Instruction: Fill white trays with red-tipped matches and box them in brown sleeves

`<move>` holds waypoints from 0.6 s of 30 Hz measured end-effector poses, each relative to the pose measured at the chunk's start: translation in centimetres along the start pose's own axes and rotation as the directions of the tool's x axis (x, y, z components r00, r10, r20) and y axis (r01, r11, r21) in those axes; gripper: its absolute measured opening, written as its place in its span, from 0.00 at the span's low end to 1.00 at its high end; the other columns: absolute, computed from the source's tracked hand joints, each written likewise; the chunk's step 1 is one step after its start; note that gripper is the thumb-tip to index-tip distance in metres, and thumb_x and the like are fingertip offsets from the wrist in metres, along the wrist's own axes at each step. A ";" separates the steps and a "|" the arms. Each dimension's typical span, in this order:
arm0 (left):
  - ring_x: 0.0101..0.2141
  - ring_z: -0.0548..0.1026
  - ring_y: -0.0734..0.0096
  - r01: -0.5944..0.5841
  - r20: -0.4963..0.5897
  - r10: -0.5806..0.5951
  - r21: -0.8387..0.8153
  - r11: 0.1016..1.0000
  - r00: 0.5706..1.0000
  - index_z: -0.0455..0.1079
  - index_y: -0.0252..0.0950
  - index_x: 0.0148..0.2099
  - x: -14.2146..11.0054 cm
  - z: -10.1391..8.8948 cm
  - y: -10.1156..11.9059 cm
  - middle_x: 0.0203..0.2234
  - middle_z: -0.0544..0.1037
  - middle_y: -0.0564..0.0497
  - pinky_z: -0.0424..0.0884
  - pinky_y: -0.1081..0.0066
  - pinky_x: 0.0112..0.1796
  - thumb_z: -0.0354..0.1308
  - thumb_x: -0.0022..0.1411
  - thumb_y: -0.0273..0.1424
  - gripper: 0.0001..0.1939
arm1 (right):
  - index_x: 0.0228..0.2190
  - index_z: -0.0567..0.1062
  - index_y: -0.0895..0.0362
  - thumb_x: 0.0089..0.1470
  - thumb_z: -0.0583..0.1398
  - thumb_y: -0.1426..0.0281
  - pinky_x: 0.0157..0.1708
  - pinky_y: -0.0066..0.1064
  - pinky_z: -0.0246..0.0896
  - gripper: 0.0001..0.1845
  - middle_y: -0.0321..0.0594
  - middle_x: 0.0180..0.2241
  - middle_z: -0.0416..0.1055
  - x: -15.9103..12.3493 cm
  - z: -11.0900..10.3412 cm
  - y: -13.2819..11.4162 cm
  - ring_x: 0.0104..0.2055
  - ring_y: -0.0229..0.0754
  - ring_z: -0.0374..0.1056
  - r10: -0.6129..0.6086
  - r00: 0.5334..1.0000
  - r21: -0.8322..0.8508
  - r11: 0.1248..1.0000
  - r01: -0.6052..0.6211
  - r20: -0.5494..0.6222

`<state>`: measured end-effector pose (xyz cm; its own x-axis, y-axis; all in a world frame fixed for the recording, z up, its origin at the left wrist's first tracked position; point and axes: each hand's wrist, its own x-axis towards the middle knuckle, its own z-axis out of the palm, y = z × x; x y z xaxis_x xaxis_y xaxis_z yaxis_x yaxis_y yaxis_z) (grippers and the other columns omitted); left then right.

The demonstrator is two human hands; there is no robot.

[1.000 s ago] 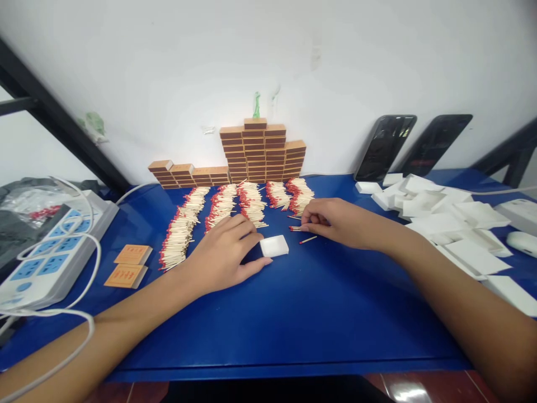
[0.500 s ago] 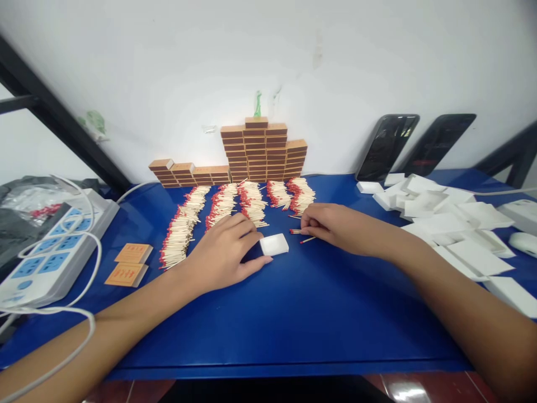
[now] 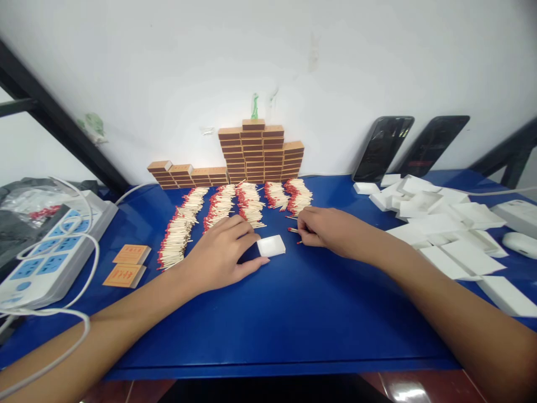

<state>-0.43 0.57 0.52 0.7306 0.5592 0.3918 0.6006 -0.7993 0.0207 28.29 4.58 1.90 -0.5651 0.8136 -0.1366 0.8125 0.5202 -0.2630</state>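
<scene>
A small white matchbox tray [image 3: 272, 245] lies on the blue table. My left hand [image 3: 229, 249] rests flat at its left end, with the thumb and index fingertips against it on either side. To the right of the tray, my right hand [image 3: 321, 226] is closed in a pinch at the table top. Red-headed matches [image 3: 292, 230] stick out from its fingertips; how many it holds is hidden. Beyond the hands, loose matches [image 3: 250, 204] lie in several long heaps, red heads facing left.
Brown matchboxes [image 3: 253, 151] are stacked against the wall. Two orange matchboxes [image 3: 132, 254] lie at left, near a white power strip [image 3: 62, 246] and its cable. White trays [image 3: 444, 215] form a pile at right. Two black phones [image 3: 380, 148] lean on the wall.
My right hand has closed in lower over the matches, covering more of them. My left hand and the tray stay together. The whole view has shifted slightly.
</scene>
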 end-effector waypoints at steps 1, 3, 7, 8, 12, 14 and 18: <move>0.43 0.76 0.56 -0.003 -0.003 0.003 0.002 1.000 1.000 0.79 0.33 0.50 0.0 0.0 0.0 0.39 0.80 0.44 0.76 0.57 0.45 0.60 0.74 0.45 0.19 | 0.31 0.69 0.54 0.64 0.59 0.68 0.36 0.35 0.58 0.07 0.46 0.40 0.76 0.0 -0.1 0.0 0.36 0.45 0.70 -0.002 1.000 -0.009 1.000 0.002 -0.005; 0.43 0.76 0.56 -0.009 -0.006 0.009 0.006 1.000 1.000 0.79 0.33 0.50 0.0 0.0 -0.1 0.39 0.80 0.43 0.76 0.57 0.45 0.60 0.74 0.45 0.19 | 0.31 0.69 0.54 0.64 0.59 0.69 0.36 0.35 0.58 0.08 0.46 0.39 0.76 0.0 -0.1 0.0 0.35 0.45 0.69 -0.016 0.999 -0.011 1.000 0.016 -0.030; 0.43 0.77 0.56 -0.003 -0.012 0.003 0.005 1.000 1.000 0.79 0.33 0.50 0.0 0.0 -0.1 0.39 0.80 0.43 0.76 0.57 0.45 0.60 0.74 0.44 0.18 | 0.32 0.69 0.53 0.65 0.60 0.67 0.35 0.34 0.57 0.08 0.42 0.37 0.75 -0.5 -0.2 -0.3 0.34 0.44 0.68 -0.080 0.990 0.106 0.990 0.092 -0.113; 0.43 0.77 0.56 -0.002 -0.011 0.002 0.000 1.000 1.000 0.79 0.33 0.50 0.0 0.0 -0.1 0.40 0.80 0.43 0.76 0.57 0.45 0.61 0.74 0.44 0.18 | 0.33 0.69 0.53 0.65 0.60 0.67 0.35 0.33 0.57 0.08 0.41 0.36 0.75 -0.7 -0.1 -0.7 0.34 0.43 0.68 -0.103 0.986 0.146 0.982 0.122 -0.132; 0.45 0.78 0.55 -0.016 -0.018 0.016 -0.007 1.000 1.000 0.78 0.33 0.51 0.0 0.0 0.1 0.42 0.81 0.43 0.76 0.56 0.47 0.60 0.74 0.43 0.18 | 0.34 0.70 0.54 0.64 0.60 0.72 0.32 0.31 0.55 0.05 0.39 0.36 0.74 -1.1 0.2 -3.0 0.30 0.40 0.66 -0.166 0.973 0.158 0.969 0.191 -0.158; 0.45 0.78 0.55 -0.023 -0.025 0.023 -0.013 1.000 0.999 0.78 0.32 0.51 0.0 0.0 0.2 0.42 0.81 0.42 0.76 0.56 0.47 0.60 0.75 0.43 0.18 | 0.34 0.70 0.54 0.64 0.60 0.73 0.31 0.31 0.54 0.05 0.40 0.36 0.74 -1.0 0.5 -3.9 0.29 0.39 0.66 -0.187 0.972 0.082 0.976 0.200 -0.141; 0.44 0.77 0.57 -0.043 -0.036 0.042 -0.048 0.998 0.998 0.77 0.32 0.49 0.0 -0.1 0.3 0.41 0.81 0.43 0.76 0.57 0.46 0.59 0.75 0.42 0.17 | 0.35 0.72 0.56 0.67 0.59 0.73 0.31 0.31 0.56 0.05 0.43 0.39 0.75 -0.9 1.2 -4.4 0.31 0.40 0.69 -0.233 0.964 0.022 0.971 0.238 -0.128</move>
<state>-0.27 0.36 0.61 0.7428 0.5170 0.4255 0.5521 -0.8324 0.0476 25.00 1.24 2.03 -0.7160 0.6962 0.0521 0.6515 0.6931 -0.3086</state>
